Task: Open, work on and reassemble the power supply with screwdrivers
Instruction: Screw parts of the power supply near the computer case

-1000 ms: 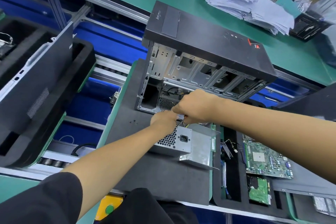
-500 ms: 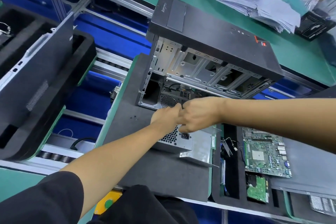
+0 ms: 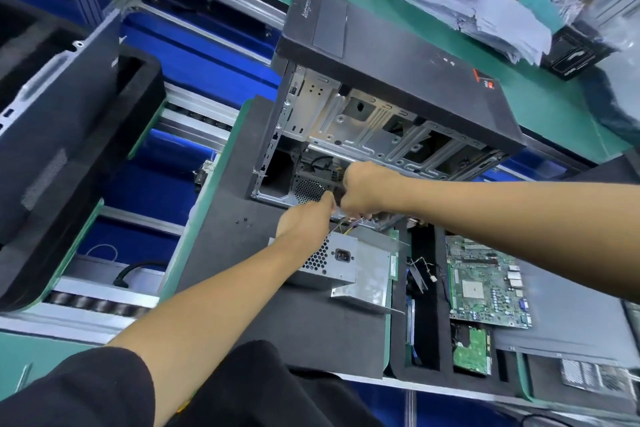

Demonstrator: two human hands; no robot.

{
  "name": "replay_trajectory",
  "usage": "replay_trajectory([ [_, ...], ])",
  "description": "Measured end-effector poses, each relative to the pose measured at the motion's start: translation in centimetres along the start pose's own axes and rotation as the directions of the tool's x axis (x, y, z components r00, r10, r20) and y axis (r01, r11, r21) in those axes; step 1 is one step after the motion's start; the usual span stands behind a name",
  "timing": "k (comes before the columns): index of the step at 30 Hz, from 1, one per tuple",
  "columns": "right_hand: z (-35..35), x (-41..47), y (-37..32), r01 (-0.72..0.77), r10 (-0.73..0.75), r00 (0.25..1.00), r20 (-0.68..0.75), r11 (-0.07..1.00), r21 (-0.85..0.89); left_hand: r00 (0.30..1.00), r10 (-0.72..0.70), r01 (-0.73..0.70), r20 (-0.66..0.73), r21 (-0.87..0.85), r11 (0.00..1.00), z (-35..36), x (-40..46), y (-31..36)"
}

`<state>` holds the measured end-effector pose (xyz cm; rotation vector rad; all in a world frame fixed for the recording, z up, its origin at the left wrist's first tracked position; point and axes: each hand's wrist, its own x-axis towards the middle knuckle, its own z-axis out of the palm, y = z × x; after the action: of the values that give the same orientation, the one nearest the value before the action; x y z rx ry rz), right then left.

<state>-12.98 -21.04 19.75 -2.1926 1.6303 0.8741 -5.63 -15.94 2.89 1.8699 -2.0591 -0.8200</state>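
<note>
Fingers curled, though what they grip cannot be made out, a person's left hand [image 3: 306,220] and right hand [image 3: 363,192] meet at the mouth of an open computer case [image 3: 391,87], just behind the silver power supply [image 3: 341,262] lying on a dark mat [image 3: 277,322] on the worktop.

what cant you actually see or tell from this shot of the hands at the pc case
- Head view: what the right hand and left hand hold. Their curled fingers face away, at the open computer case.
- Head view: where the thin coloured wires end; the hands cover them.
- Head view: the near side of the power supply, hidden by the left forearm.
- Head view: the three small dark specks on the mat, too small to identify.
</note>
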Motion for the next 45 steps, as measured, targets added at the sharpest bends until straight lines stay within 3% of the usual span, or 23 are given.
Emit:
replay_trajectory([
  [3,0.5,-0.7,-0.2,0.129,-0.128,0.991,0.026,0.991,-0.041,0.998,-0.032,0.032,0.045,0.018,0.999,-0.3,0.1,0.2],
  [5,0.9,-1.5,0.0,0.249,-0.228,0.965,0.13,0.95,-0.186,0.994,-0.042,0.038,0.105,0.039,0.999,-0.5,0.3,0.2],
  [8,1.0,-1.6,0.8,0.39,-0.358,0.92,0.156,0.813,-0.432,0.992,-0.033,0.023,0.121,0.08,0.997,-0.7,0.3,0.3],
  [10,0.5,-1.4,1.1,0.486,-0.496,0.855,0.153,0.662,-0.571,0.994,-0.005,-0.006,0.11,0.103,0.995,-0.5,0.3,0.3],
  [12,-0.5,-1.2,1.6,0.568,-0.641,0.742,0.196,0.447,-0.691,0.996,0.008,-0.018,0.091,0.107,0.994,-0.2,0.3,0.1],
  [13,-1.0,-1.2,2.0,0.599,-0.729,0.646,0.226,0.3,-0.742,0.997,0.002,-0.009,0.08,0.082,0.997,-0.1,0.3,0.0],
  [15,-1.6,-1.1,2.9,0.629,-0.879,0.382,0.287,0.019,-0.778,0.997,-0.006,0.004,0.075,0.03,1.0,0.1,0.5,-0.2],
  [17,-1.8,-0.9,3.5,0.644,-0.929,0.187,0.32,-0.13,-0.754,0.997,0.001,-0.001,0.072,0.007,1.0,0.3,0.6,-0.1],
  [18,-1.7,-0.7,3.4,0.644,-0.932,0.162,0.324,-0.149,-0.75,0.997,0.005,-0.005,0.071,0.007,1.0,0.3,0.6,-0.1],
  [20,-1.1,-0.4,3.1,0.671,-0.922,0.216,0.323,-0.1,-0.735,0.998,0.011,-0.012,0.061,0.008,1.0,0.4,0.5,-0.2],
  [23,0.2,-0.3,2.4,0.668,-0.73,0.56,0.391,0.117,-0.735,0.999,0.0,0.0,0.051,0.015,1.0,0.5,0.5,-0.1],
  [27,1.4,-0.8,2.6,0.494,-0.586,0.809,0.039,0.642,-0.587,0.999,-0.017,0.016,0.029,0.016,1.0,0.6,0.8,-0.2],
  [30,3.2,-2.0,2.0,0.287,-0.357,0.922,-0.152,0.891,-0.352,1.0,-0.002,0.001,0.022,0.019,1.0,0.5,0.9,-0.2],
  [32,3.7,-2.3,0.8,0.122,-0.141,0.972,-0.187,0.986,-0.11,1.0,0.01,-0.011,0.022,0.031,0.999,0.4,0.8,-0.1],
  [35,2.2,-1.5,0.5,-0.087,0.108,0.991,-0.078,0.968,0.235,1.0,0.012,-0.012,0.003,0.034,0.999,0.2,0.4,-0.1],
  [37,1.1,-1.5,0.8,-0.112,0.124,0.992,-0.031,0.962,0.249,1.0,0.015,-0.015,-0.009,0.023,1.0,0.2,0.2,0.0],
  [40,1.2,-2.2,0.3,0.129,-0.15,0.979,-0.139,0.98,-0.149,1.0,0.015,-0.016,0.014,0.027,1.0,-0.5,-0.2,0.1],
  [43,2.4,-2.9,-0.2,0.374,-0.504,0.863,-0.036,0.685,-0.625,0.999,0.003,-0.005,0.045,0.037,0.999,-0.9,-0.3,0.3],
  [45,2.8,-3.1,0.0,0.44,-0.595,0.8,0.078,0.493,-0.75,0.999,0.003,-0.004,0.041,0.011,1.0,-0.9,-0.4,0.4],
])
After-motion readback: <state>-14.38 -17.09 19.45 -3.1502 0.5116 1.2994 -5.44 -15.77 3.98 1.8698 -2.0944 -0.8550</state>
